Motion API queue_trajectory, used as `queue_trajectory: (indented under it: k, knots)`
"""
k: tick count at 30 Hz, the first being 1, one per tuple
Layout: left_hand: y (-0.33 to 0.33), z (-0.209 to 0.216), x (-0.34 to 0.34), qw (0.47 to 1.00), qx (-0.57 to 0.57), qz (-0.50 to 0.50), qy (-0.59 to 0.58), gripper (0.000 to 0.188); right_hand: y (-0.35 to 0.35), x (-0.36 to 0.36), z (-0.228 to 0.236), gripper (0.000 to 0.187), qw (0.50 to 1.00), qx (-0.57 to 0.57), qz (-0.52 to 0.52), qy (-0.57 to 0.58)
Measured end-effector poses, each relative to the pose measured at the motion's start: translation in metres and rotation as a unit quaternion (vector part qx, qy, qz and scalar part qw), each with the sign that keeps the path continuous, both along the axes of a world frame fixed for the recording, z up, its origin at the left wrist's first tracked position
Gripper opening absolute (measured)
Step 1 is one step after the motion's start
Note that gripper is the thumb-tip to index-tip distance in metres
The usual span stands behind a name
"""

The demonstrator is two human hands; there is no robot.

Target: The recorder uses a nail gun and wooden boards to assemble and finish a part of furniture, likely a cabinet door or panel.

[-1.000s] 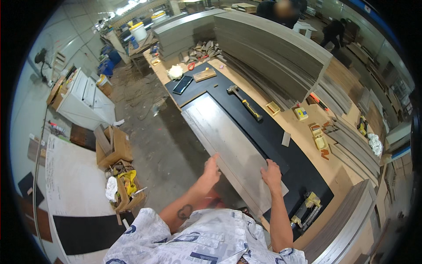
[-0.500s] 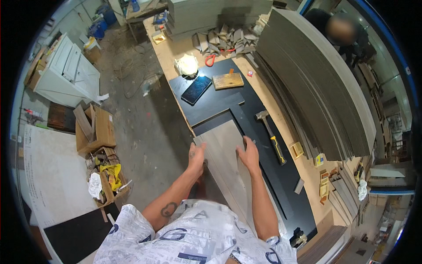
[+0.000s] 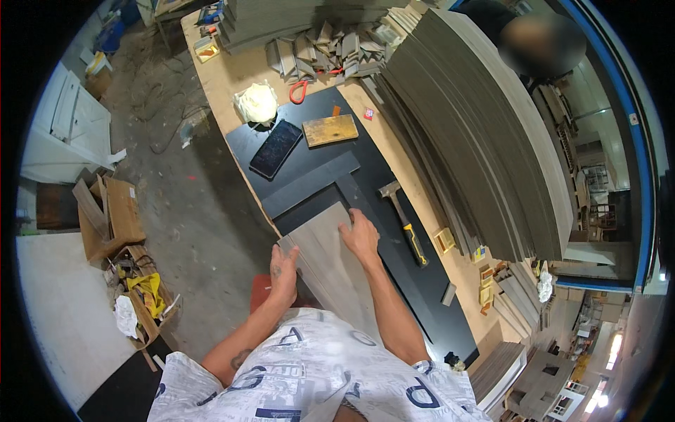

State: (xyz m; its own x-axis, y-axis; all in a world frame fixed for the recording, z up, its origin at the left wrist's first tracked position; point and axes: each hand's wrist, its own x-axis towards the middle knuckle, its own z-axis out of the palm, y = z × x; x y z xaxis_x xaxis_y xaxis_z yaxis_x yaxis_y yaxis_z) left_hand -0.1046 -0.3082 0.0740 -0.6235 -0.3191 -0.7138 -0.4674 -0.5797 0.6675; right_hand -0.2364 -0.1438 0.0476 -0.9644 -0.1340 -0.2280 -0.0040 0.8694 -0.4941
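Note:
A long grey wood-grain board [image 3: 325, 246] slants from the worktable toward my body, its near end hidden by my shirt. My left hand [image 3: 285, 274] grips its left edge close to the far corner, thumb up and some fingers out of sight underneath. On the opposite edge, my right hand [image 3: 361, 235] clasps the board, thumb on its face. Beyond the far end lies a dark L-shaped frame piece [image 3: 309, 188] on the black panel [image 3: 330, 105]. A hammer [image 3: 404, 224] with a yellow and black handle rests right of my right hand.
A phone [image 3: 276, 149], a wooden block [image 3: 330, 131], a white lamp-like object [image 3: 256, 103] and red-handled scissors [image 3: 298, 92] lie farther back. Tall stacked grey boards [image 3: 485, 133] line the right side. Open cartons [image 3: 116, 214] stand on the left floor. Another person [image 3: 541, 46] is at far right.
The view has swung right, so the bench appears farther left. Both hands keep hold of the board, which lies slightly nearer me relative to the L-shaped piece.

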Motion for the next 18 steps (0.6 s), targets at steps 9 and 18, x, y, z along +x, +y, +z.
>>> queue_trajectory:
  k: [9, 18]
  knots:
    - [-0.012, -0.023, 0.002, 0.997, -0.042, -0.056, -0.010, 0.078, 0.010, 0.009, 0.006, 0.051, 0.997, -0.050, -0.055, -0.024]
    - [-0.040, -0.063, -0.062, 0.754, -0.472, -0.394, 0.233, 0.063, 0.127, 0.208, -0.026, 0.053, 0.960, 0.095, -0.248, 0.085]
